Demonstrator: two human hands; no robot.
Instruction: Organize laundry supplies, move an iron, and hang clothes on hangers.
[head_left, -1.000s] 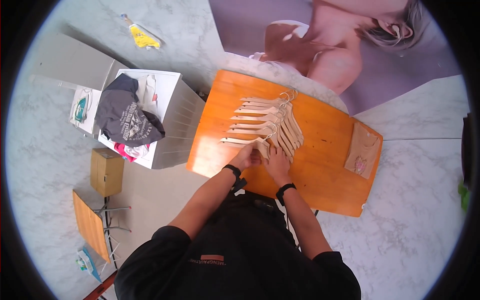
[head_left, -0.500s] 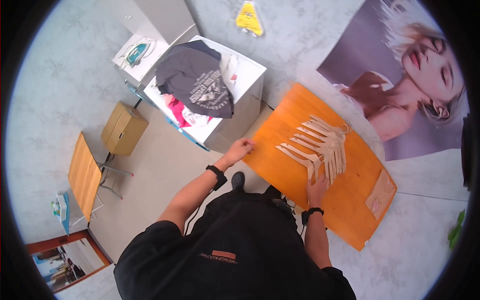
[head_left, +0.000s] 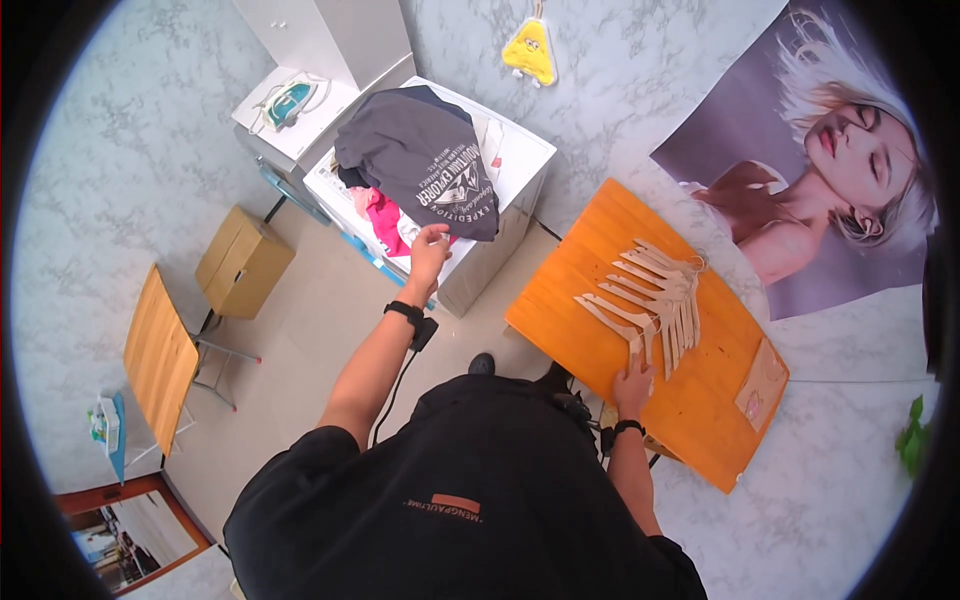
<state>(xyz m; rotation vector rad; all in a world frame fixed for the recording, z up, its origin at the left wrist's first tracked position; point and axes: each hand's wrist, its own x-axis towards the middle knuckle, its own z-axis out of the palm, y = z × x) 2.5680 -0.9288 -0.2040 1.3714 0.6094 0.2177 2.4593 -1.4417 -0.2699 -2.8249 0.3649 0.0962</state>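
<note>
Left side is set by the dark grey fabric garment with white print [head_left: 425, 150], heaped on the white box-shaped unit [head_left: 530, 158] in the upper middle of the frame. It is reached by the bare left hand [head_left: 428, 256], with the fingertips placed right at its lower edge; the bulk of the cloth lies up-frame of them. Its long axis is sloped from upper left to lower right, so the side edge is presented to the fingers rather than a corner. Left fingers are loosely curled, nothing visibly held; whether the hem is pinched cannot be told. Crumpled bright pink cloth [head_left: 386, 222] is exposed just left of that hand. The bare right hand [head_left: 632, 388] is kept well apart, at the near edge of the orange wooden table [head_left: 552, 270], right of centre. It is set against the nearest pale wooden hanger [head_left: 608, 318], one arm of which is run down to the fingers, the other pointed up-left toward the garment. Right fingers are bent over that arm end; a firm grip cannot be confirmed. Remaining pale wooden hangers [head_left: 680, 290] are fanned up-frame, hooks pointed upper right. Garment: left hand nearer. Hangers: right hand nearer.
</note>
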